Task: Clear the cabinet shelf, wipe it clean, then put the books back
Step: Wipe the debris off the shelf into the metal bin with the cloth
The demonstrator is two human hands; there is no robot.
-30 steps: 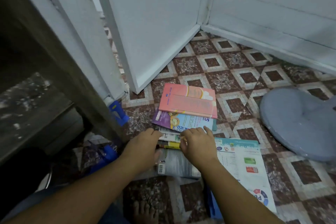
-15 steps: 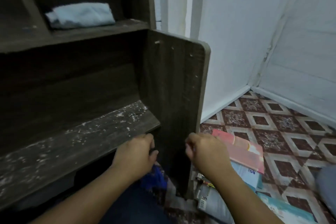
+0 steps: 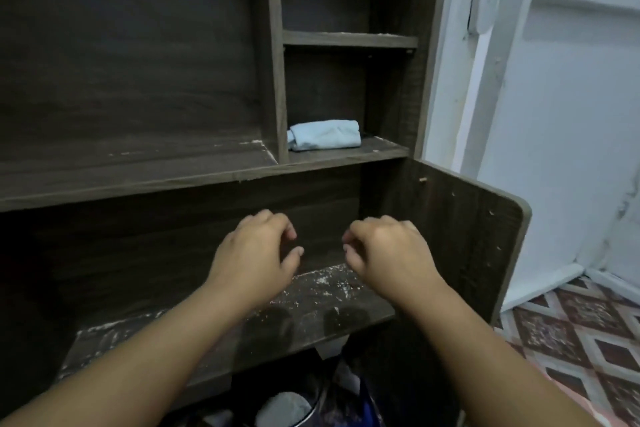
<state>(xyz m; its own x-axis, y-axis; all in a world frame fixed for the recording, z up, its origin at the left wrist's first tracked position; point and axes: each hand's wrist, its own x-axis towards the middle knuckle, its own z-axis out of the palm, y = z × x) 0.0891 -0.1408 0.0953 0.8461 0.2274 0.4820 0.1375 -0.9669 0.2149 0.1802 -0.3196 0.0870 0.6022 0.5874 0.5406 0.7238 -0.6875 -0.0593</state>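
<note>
Cabinet shelf (image 3: 322, 291): cleared of books, dust-speckled, near. Left hand (image 3: 254, 253) and right hand (image 3: 388, 253): held above it, fingers loosely curled, nothing gripped. Blue cloth (image 3: 323, 134): folded, laid in the far right compartment above. Books: unseen. Step judged: wiping; cloth is to be fetched first.

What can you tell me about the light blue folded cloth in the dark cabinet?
The light blue folded cloth looks like soft fabric, folded into a thick, rumpled bundle. It lies on the dark wooden shelf of the narrow right compartment, its left end close beside the upright divider. Nothing else touches it.
</note>
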